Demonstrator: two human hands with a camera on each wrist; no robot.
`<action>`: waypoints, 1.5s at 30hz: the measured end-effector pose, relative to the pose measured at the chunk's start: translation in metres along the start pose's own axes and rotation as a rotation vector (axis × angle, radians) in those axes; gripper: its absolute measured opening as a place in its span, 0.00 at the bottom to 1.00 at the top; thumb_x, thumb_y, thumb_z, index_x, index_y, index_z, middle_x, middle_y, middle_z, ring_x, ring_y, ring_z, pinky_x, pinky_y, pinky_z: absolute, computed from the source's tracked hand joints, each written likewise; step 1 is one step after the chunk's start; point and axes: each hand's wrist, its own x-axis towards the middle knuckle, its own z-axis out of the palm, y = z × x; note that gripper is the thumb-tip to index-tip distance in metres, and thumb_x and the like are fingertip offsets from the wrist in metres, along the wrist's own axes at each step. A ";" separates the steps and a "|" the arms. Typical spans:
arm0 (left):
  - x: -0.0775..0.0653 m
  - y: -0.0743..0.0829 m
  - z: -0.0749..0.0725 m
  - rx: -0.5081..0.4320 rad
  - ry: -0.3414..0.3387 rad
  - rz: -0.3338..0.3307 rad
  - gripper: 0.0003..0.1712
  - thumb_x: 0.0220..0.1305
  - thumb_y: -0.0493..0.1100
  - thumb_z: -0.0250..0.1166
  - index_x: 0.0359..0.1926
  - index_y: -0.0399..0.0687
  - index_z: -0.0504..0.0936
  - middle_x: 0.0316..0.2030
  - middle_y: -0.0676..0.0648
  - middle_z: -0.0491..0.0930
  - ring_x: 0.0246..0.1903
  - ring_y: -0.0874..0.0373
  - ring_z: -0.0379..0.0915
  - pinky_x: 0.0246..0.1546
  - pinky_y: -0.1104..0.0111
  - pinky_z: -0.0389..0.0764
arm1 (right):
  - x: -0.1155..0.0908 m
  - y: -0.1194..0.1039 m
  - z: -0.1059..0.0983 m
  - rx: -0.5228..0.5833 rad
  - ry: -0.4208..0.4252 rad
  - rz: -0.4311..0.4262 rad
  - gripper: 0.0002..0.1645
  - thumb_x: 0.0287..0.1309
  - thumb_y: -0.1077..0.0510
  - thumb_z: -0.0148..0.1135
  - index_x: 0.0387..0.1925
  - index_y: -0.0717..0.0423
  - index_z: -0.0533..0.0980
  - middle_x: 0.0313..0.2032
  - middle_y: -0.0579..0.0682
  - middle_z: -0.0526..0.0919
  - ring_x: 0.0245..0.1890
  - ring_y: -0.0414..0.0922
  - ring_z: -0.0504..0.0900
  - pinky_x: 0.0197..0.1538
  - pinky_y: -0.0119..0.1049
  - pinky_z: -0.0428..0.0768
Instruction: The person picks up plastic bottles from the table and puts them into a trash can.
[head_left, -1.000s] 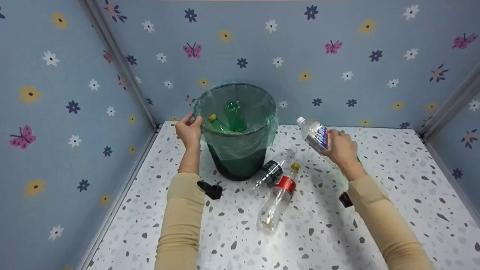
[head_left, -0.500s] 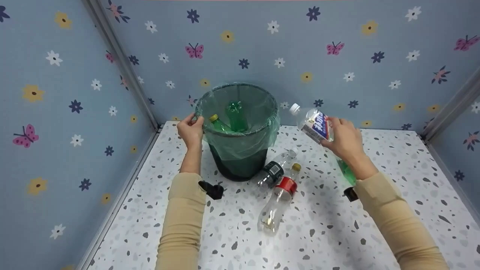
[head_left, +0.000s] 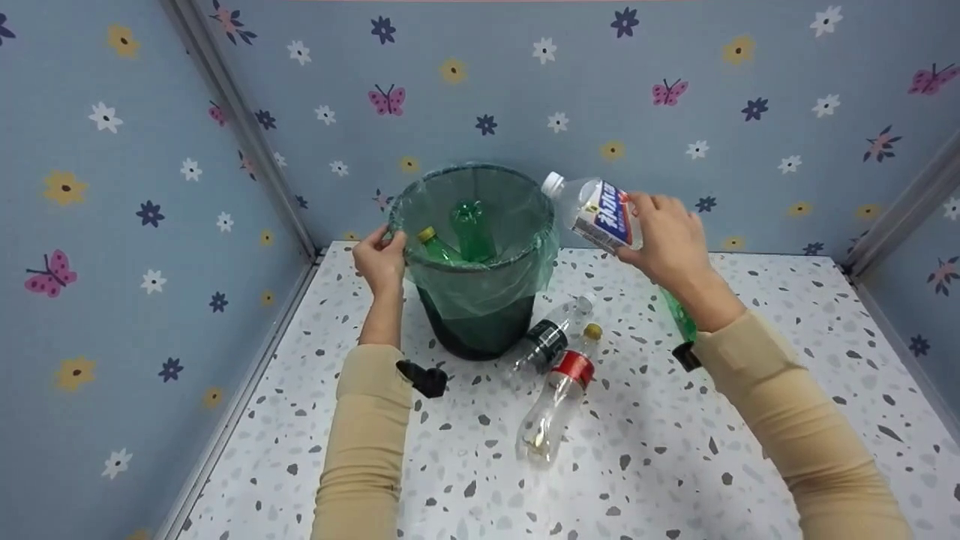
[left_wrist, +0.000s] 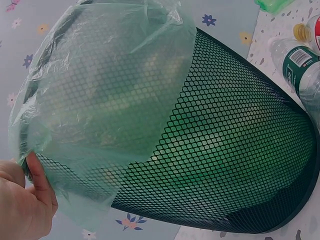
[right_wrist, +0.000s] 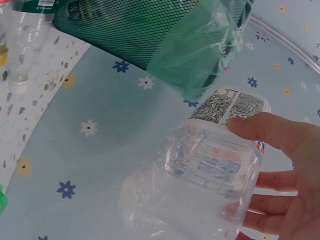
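Observation:
My left hand (head_left: pixel 380 261) pinches the left rim of a dark mesh trash can (head_left: pixel 480 341), which is lined with a thin green plastic bag (left_wrist: pixel 115 90). Two green bottles lie inside the can, one with a yellow cap (head_left: pixel 426 234). My right hand (head_left: pixel 673 241) grips a clear plastic bottle (right_wrist: pixel 210 165) with a white cap and a blue, white and red label. That bottle is tilted, its cap up and left, close to the can's right rim. In the right wrist view the thumb lies on the label side and the fingers wrap behind.
On the speckled surface (head_left: pixel 480 480), right of the can, lie a clear bottle with a dark green label (head_left: pixel 546 341) and a clear bottle with a red label (head_left: pixel 574 369). A green bottle (head_left: pixel 679 315) is partly hidden behind the right forearm. Patterned walls (head_left: pixel 600 97) stand behind and beside.
My right hand has carried the clear bottle left and upward, from above the surface to beside the can's rim. The left hand keeps its hold on the rim.

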 end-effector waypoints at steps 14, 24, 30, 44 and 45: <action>-0.001 -0.002 0.001 -0.011 -0.002 0.025 0.19 0.53 0.36 0.60 0.48 0.38 0.78 0.32 0.42 0.76 0.27 0.60 0.68 0.25 0.72 0.68 | 0.035 -0.058 -0.004 -0.047 -0.029 -0.087 0.44 0.42 0.52 0.68 0.60 0.57 0.61 0.54 0.60 0.67 0.55 0.56 0.62 0.53 0.51 0.60; 0.001 0.000 0.000 0.005 0.002 0.023 0.19 0.54 0.36 0.60 0.49 0.39 0.78 0.36 0.41 0.77 0.30 0.58 0.69 0.28 0.72 0.69 | 0.056 -0.095 0.002 -0.035 -0.059 -0.095 0.43 0.44 0.51 0.67 0.61 0.57 0.60 0.55 0.59 0.66 0.56 0.54 0.62 0.55 0.50 0.59; 0.001 0.000 0.000 0.010 0.005 0.007 0.19 0.55 0.37 0.59 0.49 0.40 0.77 0.36 0.42 0.76 0.30 0.59 0.69 0.27 0.72 0.69 | 0.064 -0.117 0.011 -0.037 -0.056 -0.110 0.43 0.44 0.49 0.67 0.61 0.56 0.60 0.55 0.57 0.67 0.56 0.52 0.62 0.55 0.48 0.60; -0.001 0.000 0.001 0.030 0.009 0.021 0.19 0.54 0.37 0.59 0.49 0.40 0.78 0.32 0.43 0.75 0.26 0.60 0.67 0.23 0.73 0.68 | 0.073 -0.153 0.025 -0.032 -0.043 -0.129 0.43 0.46 0.46 0.64 0.62 0.53 0.59 0.55 0.54 0.67 0.56 0.50 0.62 0.56 0.46 0.60; -0.001 -0.001 0.001 0.029 0.008 0.019 0.19 0.54 0.37 0.59 0.50 0.40 0.77 0.32 0.43 0.75 0.25 0.60 0.67 0.23 0.73 0.68 | 0.074 -0.154 0.027 -0.030 -0.043 -0.131 0.42 0.46 0.46 0.64 0.62 0.53 0.59 0.55 0.54 0.67 0.56 0.50 0.62 0.56 0.46 0.60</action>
